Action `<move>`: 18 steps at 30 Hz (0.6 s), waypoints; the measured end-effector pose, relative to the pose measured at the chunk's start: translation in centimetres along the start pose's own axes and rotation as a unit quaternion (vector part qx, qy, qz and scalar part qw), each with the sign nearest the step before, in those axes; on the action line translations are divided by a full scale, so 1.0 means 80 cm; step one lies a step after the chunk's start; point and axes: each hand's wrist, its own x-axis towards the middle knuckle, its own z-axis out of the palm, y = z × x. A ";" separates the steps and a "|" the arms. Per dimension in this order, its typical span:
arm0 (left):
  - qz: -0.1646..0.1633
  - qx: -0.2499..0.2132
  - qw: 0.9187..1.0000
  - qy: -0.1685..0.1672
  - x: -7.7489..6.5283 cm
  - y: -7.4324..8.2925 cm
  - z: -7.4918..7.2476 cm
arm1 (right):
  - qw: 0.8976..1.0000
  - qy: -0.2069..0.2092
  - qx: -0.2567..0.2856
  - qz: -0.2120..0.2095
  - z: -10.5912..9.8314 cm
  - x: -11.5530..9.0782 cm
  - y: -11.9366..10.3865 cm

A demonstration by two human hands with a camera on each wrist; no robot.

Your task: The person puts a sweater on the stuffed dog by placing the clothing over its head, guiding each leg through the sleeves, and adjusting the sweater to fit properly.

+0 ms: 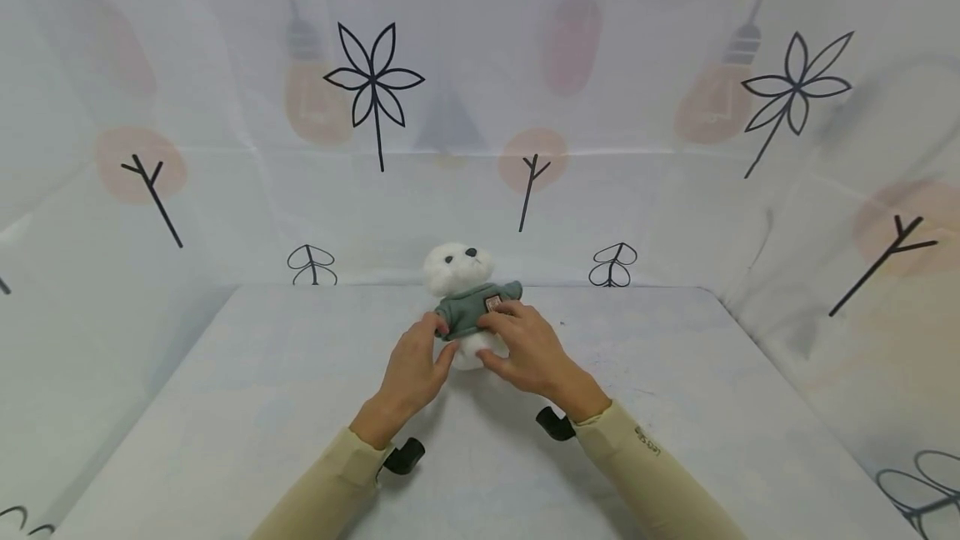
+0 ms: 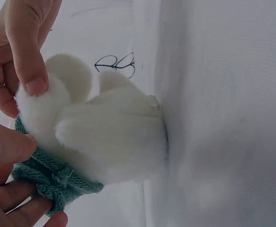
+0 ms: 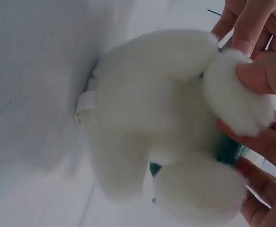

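Observation:
A white plush toy dog (image 1: 457, 269) with dark eyes and nose sits upright near the back of the table, wearing a green knit sweater (image 1: 468, 309) with a small patch on its chest. On one side, my left hand (image 1: 411, 363) pinches the sweater, its thumb and fingers around the bunched knit (image 2: 57, 182) in the left wrist view. From the other side my right hand (image 1: 531, 350) grips the toy, thumb pressed on a rounded white limb (image 3: 235, 94) and fingers behind it. The white underside (image 3: 128, 90) faces the wrist cameras.
The toy rests on a white-covered table (image 1: 300, 407). Behind it rises a pale cloth backdrop (image 1: 442, 207) printed with flowers and twigs, which also hangs along both sides. Black wrist-worn devices (image 1: 405, 457) sit below the sleeves, and a white tag (image 3: 86, 101) sticks out of the toy's bottom.

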 end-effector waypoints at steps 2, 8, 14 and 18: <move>-0.004 0.010 1.000 0.006 0.000 0.000 0.000 | 1.000 -0.001 0.009 0.007 0.001 0.000 -0.001; -0.025 0.022 0.999 0.024 -0.001 -0.002 -0.001 | 0.999 -0.006 0.034 0.017 0.000 0.000 -0.003; -0.045 0.026 0.998 0.040 -0.001 -0.003 -0.002 | 0.999 -0.007 0.045 0.017 -0.001 0.000 -0.005; -0.054 0.030 0.997 0.043 -0.001 -0.004 -0.002 | 0.998 -0.004 0.056 0.015 -0.003 -0.001 -0.006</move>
